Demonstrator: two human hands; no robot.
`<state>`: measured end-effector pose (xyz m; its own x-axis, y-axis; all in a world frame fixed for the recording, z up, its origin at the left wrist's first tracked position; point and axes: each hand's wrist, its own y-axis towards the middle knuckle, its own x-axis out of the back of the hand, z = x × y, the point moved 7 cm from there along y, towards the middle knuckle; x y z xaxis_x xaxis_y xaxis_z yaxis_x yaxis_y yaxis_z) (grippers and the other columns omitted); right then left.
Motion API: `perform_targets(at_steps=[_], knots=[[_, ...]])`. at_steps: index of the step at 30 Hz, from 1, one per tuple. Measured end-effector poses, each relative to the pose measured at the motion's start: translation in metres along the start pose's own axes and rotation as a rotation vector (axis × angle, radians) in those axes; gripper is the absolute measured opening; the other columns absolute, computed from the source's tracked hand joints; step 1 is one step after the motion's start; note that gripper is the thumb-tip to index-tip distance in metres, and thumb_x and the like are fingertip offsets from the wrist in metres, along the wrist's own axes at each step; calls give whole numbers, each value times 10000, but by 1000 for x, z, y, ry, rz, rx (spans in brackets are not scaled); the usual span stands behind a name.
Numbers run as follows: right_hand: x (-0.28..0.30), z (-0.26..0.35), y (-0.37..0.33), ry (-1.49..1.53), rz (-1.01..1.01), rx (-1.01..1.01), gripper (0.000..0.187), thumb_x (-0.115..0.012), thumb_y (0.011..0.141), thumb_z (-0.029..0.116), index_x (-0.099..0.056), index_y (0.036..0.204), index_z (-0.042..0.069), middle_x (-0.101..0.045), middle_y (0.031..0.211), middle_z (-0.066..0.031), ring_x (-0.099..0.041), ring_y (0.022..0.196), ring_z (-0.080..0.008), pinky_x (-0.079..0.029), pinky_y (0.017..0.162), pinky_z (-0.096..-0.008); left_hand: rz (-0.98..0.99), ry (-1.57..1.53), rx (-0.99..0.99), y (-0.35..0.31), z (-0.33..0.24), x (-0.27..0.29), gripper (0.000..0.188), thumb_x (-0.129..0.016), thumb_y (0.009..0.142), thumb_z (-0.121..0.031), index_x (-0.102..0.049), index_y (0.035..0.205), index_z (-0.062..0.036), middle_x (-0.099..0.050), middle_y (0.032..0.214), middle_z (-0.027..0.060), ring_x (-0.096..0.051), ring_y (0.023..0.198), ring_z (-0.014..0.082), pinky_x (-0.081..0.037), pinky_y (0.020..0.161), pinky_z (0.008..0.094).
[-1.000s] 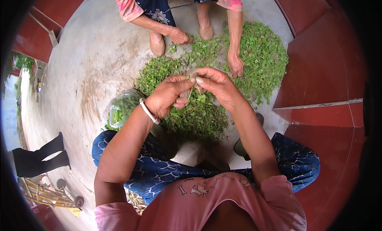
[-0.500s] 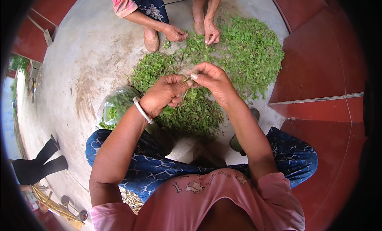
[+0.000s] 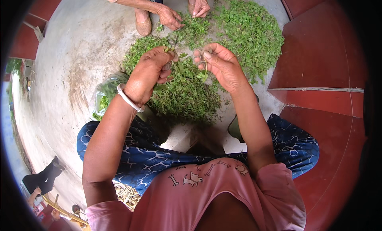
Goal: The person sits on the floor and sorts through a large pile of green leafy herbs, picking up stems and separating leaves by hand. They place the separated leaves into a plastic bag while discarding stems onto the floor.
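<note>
Holding: left hand [image 3: 149, 73] and right hand [image 3: 221, 63] each pinch one green sprig [image 3: 187, 57].
Axis: sprig spans between both grips.
Below: leaf pile [image 3: 187, 95] on the floor.

Both forearms enter from the lower edge and converge upward toward frame centre, bare from the short pink sleeves down. Left arm: elbow bent, forearm angled up and to the right, white bangle [image 3: 129, 98] at the wrist. Left hand [image 3: 149, 73] seen back-up, knuckles toward the camera, fingers curled inward, thumb and fingertips pinched together at the upper right of the hand. Right hand [image 3: 222, 63] turned palm toward the camera, wrist slightly cocked, thumb and forefinger closed in a fine pinch grip, remaining fingers loosely bent. Hands level, near each other, not touching.
</note>
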<state>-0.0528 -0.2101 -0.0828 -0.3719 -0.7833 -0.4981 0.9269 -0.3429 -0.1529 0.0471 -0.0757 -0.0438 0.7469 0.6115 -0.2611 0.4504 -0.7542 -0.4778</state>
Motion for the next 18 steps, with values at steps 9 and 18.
perform_targets(at_steps=[9,18], knots=[[66,-137,-31,-1009,313,-453,272,-660,785,207,-616,1023,81,-642,1017,-89,-604,911,-224,-469,794,-357,-28,290,-58,-3,-10,7,186,-488,931,-245,-558,920,-73,-484,763,-33,-416,696,59,-334,604,202],[164,-151,-8,-1669,-374,-343,408,-603,828,256,-467,1205,182,-491,1205,-128,-549,969,-372,-488,741,-532,-12,9,-161,0,-10,3,176,-425,956,-172,-519,922,-26,-590,861,80,-574,789,177,-439,798,317]])
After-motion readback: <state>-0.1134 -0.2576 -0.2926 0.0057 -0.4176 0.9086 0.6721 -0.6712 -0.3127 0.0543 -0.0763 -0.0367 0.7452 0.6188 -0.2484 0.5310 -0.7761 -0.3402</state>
